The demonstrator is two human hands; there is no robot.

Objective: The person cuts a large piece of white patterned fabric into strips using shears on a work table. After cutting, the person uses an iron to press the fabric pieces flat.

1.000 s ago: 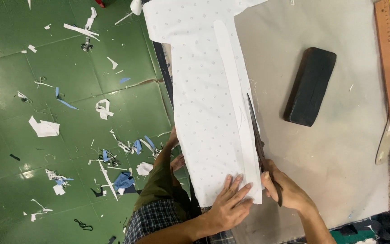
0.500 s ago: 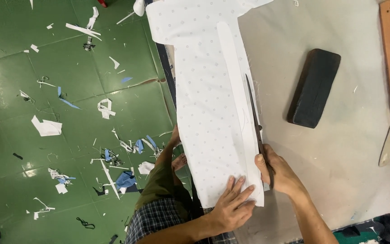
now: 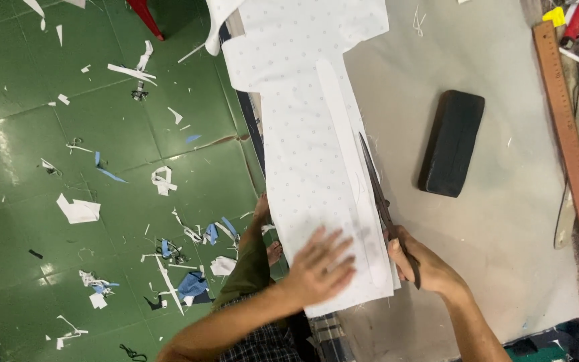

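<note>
While the left hand [image 3: 319,268] lies flat with its fingers [image 3: 333,241] spread wide on the white dotted fabric panel [image 3: 303,154], gripping nothing and only pressing it down, the right hand [image 3: 427,268] has its fingers curled tight around the handles of the long dark metal scissors [image 3: 380,201]. The blades point away from the person along the right edge of the fabric, appearing almost closed. The fabric lies lengthwise on the pale grey surface [image 3: 504,234], its left edge reaching the surface's border and its far, wider end overhanging it. A black oblong block [image 3: 452,143] rests well to the right of the scissors, and a long wooden ruler [image 3: 567,141] lies near the right border. Scraps of white and blue cloth [image 3: 189,285] litter the green tiled floor [image 3: 35,167].
</note>
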